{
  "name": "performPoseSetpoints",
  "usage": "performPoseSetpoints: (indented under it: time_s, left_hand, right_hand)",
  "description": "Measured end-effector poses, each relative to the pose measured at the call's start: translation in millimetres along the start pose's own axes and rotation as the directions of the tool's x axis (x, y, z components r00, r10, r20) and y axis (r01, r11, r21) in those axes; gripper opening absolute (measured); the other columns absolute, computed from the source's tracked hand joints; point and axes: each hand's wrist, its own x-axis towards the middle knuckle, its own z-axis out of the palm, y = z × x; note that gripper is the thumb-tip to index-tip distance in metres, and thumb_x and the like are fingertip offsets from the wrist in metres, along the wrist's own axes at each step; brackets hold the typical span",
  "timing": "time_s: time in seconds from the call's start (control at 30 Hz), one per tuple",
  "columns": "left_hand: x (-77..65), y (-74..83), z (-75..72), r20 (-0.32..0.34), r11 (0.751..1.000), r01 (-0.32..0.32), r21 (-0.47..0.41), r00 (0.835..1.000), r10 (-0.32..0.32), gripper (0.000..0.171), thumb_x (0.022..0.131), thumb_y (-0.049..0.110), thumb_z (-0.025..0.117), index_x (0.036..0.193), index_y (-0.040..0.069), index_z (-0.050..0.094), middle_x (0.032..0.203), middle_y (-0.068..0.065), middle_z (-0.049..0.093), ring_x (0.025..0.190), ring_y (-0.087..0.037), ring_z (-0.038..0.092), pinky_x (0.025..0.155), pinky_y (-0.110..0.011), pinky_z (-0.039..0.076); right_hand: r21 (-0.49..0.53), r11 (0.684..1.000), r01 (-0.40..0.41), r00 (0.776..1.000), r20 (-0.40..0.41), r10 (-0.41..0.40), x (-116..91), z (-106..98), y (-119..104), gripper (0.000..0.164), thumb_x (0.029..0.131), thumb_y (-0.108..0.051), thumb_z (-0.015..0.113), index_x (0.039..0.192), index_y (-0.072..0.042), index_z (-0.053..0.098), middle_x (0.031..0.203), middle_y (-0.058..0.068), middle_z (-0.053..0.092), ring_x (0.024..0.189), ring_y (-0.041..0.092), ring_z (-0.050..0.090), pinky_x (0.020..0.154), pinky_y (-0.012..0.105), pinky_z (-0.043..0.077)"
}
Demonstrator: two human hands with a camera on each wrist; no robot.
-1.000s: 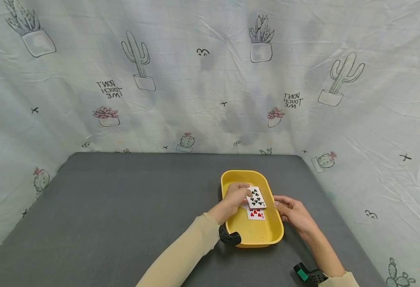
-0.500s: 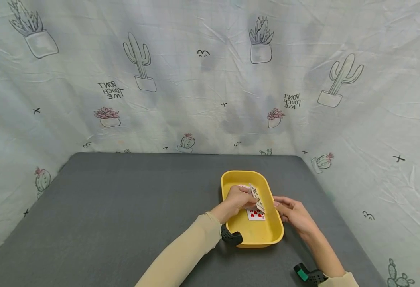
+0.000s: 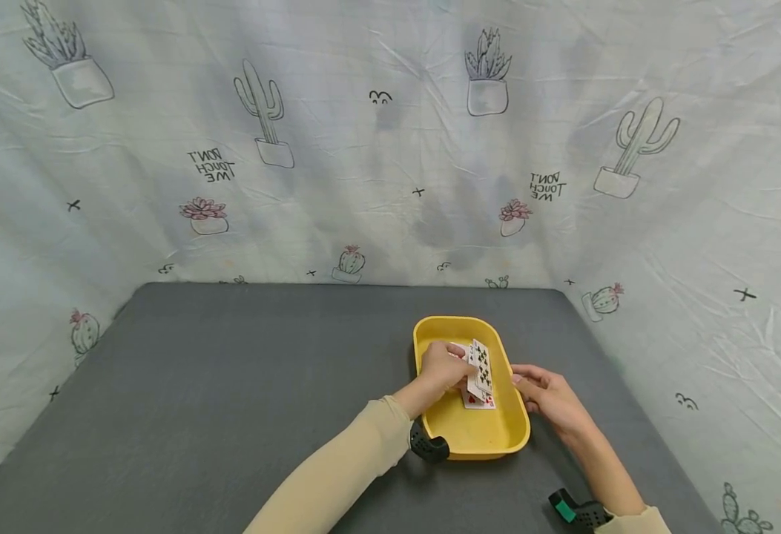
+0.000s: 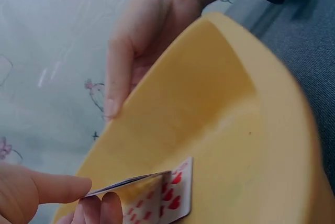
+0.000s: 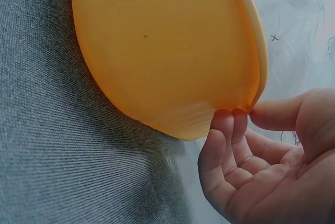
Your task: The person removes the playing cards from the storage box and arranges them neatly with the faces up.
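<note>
"Cards (image 3: 483, 365) in your left hand (image 3: 442, 369) have turned since half a second ago, from nearly edge-on to showing black clubs."
"What surrounds them?"
"Your grey table (image 3: 230, 408), then the yellow tray (image 3: 473, 439) on it. Your right hand (image 3: 550, 402) holds the tray's right rim; your left pinches those cards inside the tray. One hearts card (image 3: 489, 404) shows beneath, partly hidden."

In the yellow tub (image 3: 477, 436), near the right edge of the worktop (image 3: 243, 400), the red cards (image 3: 480, 405) are partly covered by the left hand (image 3: 439, 369) and its pinched club cards (image 3: 483, 368), which cannot be counted, and the worktop's near edge is cut off in the head view.
</note>
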Motion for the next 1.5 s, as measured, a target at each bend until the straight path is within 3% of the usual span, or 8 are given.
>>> performPoseSetpoints:
  time_s: [0.1, 0.37, 0.57, 0.7, 0.93, 1.07, 1.2, 1.5]
  left_hand:
    - [-0.1, 2.8, -6.0, -0.015, 1.0, -0.021, 0.003, 1.0, 0.021, 0.025, 0.077, 0.0, 0.081, 0.096, 0.001, 0.065, 0.075, -0.006, 0.062, 0.056, -0.017, 0.066, 0.058, -0.035, 0.058]
    - [-14.4, 9.4, -35.9, -0.018, 0.989, -0.151, -0.003, 0.988, 0.151, 0.02, 0.08, -0.002, 0.078, 0.095, 0.002, 0.065, 0.079, -0.002, 0.063, 0.064, -0.015, 0.064, 0.053, -0.029, 0.057]
    - [-20.3, 1.0, -58.7, 0.033, 0.971, -0.167, -0.173, 0.984, 0.176, 0.022, 0.083, 0.001, 0.077, 0.102, 0.0, 0.064, 0.085, -0.006, 0.066, 0.071, -0.018, 0.068, 0.064, -0.036, 0.059]
    - [-26.0, -4.0, -81.7, 0.048, 0.948, -0.175, -0.265, 0.98, 0.194, 0.024, 0.086, 0.003, 0.075, 0.107, -0.002, 0.063, 0.09, -0.009, 0.067, 0.078, -0.021, 0.069, 0.068, -0.038, 0.059]
    - [-31.4, -5.4, -133.2, -0.021, 0.941, -0.208, -0.266, 0.977, 0.21, 0.023, 0.092, 0.009, 0.07, 0.111, -0.001, 0.065, 0.096, -0.011, 0.068, 0.087, -0.025, 0.069, 0.07, -0.037, 0.059]
    - [-28.2, -12.8, -156.6, -0.062, 0.948, -0.191, -0.255, 0.981, 0.182, 0.022, 0.091, 0.008, 0.07, 0.111, -0.001, 0.066, 0.099, -0.011, 0.069, 0.085, -0.024, 0.069, 0.069, -0.036, 0.059]
    - [-22.6, -23.6, -170.5, -0.046, 0.953, -0.153, -0.261, 0.988, 0.146, 0.024, 0.088, 0.005, 0.072, 0.11, -0.004, 0.066, 0.099, -0.014, 0.07, 0.081, -0.025, 0.07, 0.068, -0.036, 0.059]
    - [-10.7, -49.0, -176.9, 0.068, 0.972, -0.089, -0.216, 0.992, 0.106, 0.023, 0.085, 0.0, 0.075, 0.104, -0.009, 0.067, 0.091, -0.015, 0.069, 0.078, -0.026, 0.07, 0.068, -0.037, 0.059]
  right_hand:
    - [0.0, 1.0, 0.0, 1.0, 0.008, 0.0, 1.1, 1.2, 0.2, 0.044, 0.102, -0.019, 0.056, 0.137, 0.008, 0.048, 0.111, 0.016, 0.066, 0.084, 0.018, 0.061, 0.067, 0.028, 0.053]
    - [0.007, 1.0, -0.003, 1.0, 0.012, 0.003, 3.3, 3.1, -0.2, 0.046, 0.101, -0.021, 0.058, 0.136, 0.009, 0.049, 0.111, 0.016, 0.066, 0.085, 0.018, 0.062, 0.07, 0.029, 0.054]
    - [0.01, 1.0, -0.022, 1.0, -0.008, 0.022, -0.6, 0.5, -0.3, 0.048, 0.101, -0.022, 0.058, 0.137, 0.009, 0.048, 0.104, 0.013, 0.066, 0.078, 0.016, 0.058, 0.066, 0.028, 0.052]
    - [0.012, 1.0, -0.023, 1.0, -0.013, 0.023, -0.8, 0.2, 2.8, 0.049, 0.101, -0.022, 0.059, 0.137, 0.009, 0.047, 0.103, 0.012, 0.066, 0.08, 0.016, 0.057, 0.067, 0.029, 0.053]
    - [-0.002, 1.0, -0.02, 0.999, -0.043, 0.02, 1.1, 2.7, 0.0, 0.045, 0.101, -0.021, 0.059, 0.135, 0.009, 0.05, 0.103, 0.012, 0.067, 0.079, 0.015, 0.057, 0.066, 0.028, 0.052]
    - [-0.01, 1.0, -0.02, 0.999, -0.036, 0.019, 1.4, 4.0, -3.0, 0.045, 0.101, -0.02, 0.058, 0.135, 0.009, 0.05, 0.097, 0.011, 0.067, 0.074, 0.014, 0.055, 0.063, 0.027, 0.05]
    - [-0.021, 1.0, -0.019, 0.999, -0.039, 0.018, 0.3, 5.2, -5.6, 0.047, 0.101, -0.02, 0.058, 0.136, 0.009, 0.049, 0.096, 0.01, 0.066, 0.074, 0.015, 0.055, 0.063, 0.027, 0.049]
    - [-0.039, 0.999, -0.016, 0.999, -0.045, 0.014, -0.6, 4.8, -1.4, 0.047, 0.101, -0.021, 0.059, 0.136, 0.009, 0.049, 0.095, 0.009, 0.065, 0.076, 0.015, 0.054, 0.063, 0.026, 0.049]
